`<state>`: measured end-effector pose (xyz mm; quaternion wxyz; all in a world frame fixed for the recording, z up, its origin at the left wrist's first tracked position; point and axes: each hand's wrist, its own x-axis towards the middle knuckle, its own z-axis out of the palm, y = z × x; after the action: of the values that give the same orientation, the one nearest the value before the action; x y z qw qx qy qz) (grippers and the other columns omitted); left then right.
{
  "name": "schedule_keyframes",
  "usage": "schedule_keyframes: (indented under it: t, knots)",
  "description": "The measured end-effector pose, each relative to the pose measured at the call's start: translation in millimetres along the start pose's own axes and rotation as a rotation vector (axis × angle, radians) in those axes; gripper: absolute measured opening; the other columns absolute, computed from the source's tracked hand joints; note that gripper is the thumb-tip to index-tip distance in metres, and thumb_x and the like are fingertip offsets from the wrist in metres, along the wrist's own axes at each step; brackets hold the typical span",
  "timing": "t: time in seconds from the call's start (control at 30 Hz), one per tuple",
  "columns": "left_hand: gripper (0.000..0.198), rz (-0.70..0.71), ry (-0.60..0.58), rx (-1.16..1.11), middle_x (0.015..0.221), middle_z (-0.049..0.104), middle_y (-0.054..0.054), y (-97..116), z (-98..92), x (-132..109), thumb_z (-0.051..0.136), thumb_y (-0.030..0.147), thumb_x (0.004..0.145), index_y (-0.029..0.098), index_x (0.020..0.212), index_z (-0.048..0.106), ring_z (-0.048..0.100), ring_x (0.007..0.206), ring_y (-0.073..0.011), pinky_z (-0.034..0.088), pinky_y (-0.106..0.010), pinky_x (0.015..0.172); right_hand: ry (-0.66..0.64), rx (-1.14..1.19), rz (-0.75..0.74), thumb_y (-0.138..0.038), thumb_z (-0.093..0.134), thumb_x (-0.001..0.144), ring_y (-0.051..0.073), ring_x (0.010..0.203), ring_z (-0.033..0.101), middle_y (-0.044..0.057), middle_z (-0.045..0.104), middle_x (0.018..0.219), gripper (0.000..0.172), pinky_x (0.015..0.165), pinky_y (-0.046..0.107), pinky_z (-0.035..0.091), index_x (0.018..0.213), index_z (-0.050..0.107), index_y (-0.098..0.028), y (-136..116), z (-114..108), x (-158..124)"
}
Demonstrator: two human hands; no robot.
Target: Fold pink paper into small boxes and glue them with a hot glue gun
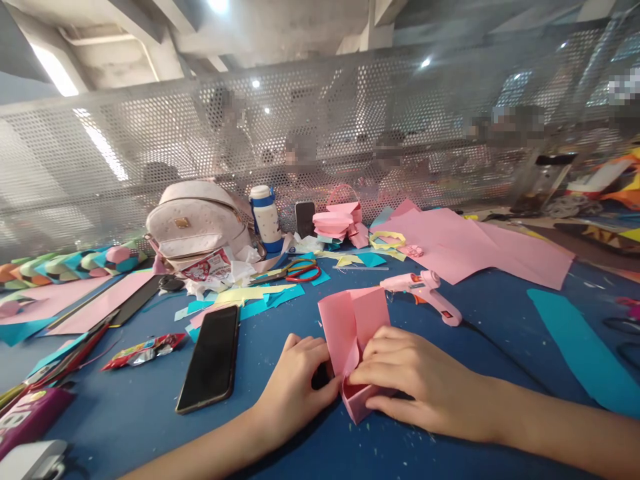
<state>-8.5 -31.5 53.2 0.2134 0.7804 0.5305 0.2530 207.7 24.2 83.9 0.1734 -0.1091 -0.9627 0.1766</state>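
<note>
Left hand [300,377], right hand [417,380] bare; forearms [560,420] bare, slender.

Paper piece [337,327], one: plain pink, creased. It was folded into a partly open, boxlike form; two tall panels rose at an angle to each other, above a low front wall. It sat left of, and nearer than, the glue gun [425,288].

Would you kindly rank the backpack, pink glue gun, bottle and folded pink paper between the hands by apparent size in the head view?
1. Backpack
2. Folded pink paper, partly hidden
3. Pink glue gun and bottle: too alike to rank
</note>
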Motion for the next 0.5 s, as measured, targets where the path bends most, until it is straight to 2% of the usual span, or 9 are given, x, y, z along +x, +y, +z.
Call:
schedule_keyframes:
  t: [0.13, 0.27, 0.4, 0.5]
  knots:
    - [0.01, -0.017, 0.055, -0.074, 0.082, 0.067, 0.002, -1.4, 2.9, -0.9, 0.064, 0.018, 0.085, 0.021, 0.094, 0.065, 0.056, 0.077, -0.0152, 0.033, -0.028, 0.077, -0.015, -0.022, 0.002, -0.025, 0.054, 0.097, 0.02, 0.091, 0.055, 0.002, 0.072, 0.103, 0.017, 0.086, 0.034, 0.035, 0.108, 0.067, -0.021, -0.8, 0.2, 1.6]
    - [0.006, -0.019, 0.083, -0.132, 0.08, 0.069, 0.003, -3.5, 4.6, -1.3, 0.064, 0.016, 0.085, 0.02, 0.087, 0.066, 0.057, 0.076, -0.0151, 0.036, -0.026, 0.076, -0.034, -0.056, 0.022, -0.026, 0.055, 0.096, 0.019, 0.092, 0.055, 0.002, 0.071, 0.103, 0.017, 0.087, 0.034, 0.035, 0.106, 0.067, -0.02, -1.8, 1.1, 2.9]
    - [0.017, 0.003, 0.106, -0.183, 0.08, 0.073, 0.004, -2.6, 2.0, -2.7, 0.057, 0.009, 0.085, 0.021, 0.08, 0.068, 0.059, 0.074, -0.0142, 0.038, -0.025, 0.077, -0.032, -0.113, 0.036, -0.027, 0.058, 0.095, 0.019, 0.094, 0.055, 0.0, 0.07, 0.105, 0.017, 0.088, 0.034, 0.035, 0.108, 0.067, -0.021, -2.3, 2.6, 4.3]
    - [0.025, 0.062, 0.076, -0.225, 0.082, 0.074, 0.005, 1.6, -3.8, -2.6, 0.05, 0.011, 0.09, 0.023, 0.084, 0.071, 0.06, 0.075, -0.0133, 0.038, -0.024, 0.078, -0.033, -0.162, 0.055, -0.027, 0.06, 0.093, 0.019, 0.09, 0.054, 0.0, 0.07, 0.1, 0.014, 0.085, 0.034, 0.036, 0.102, 0.068, -0.02, -2.2, 3.3, 5.4]
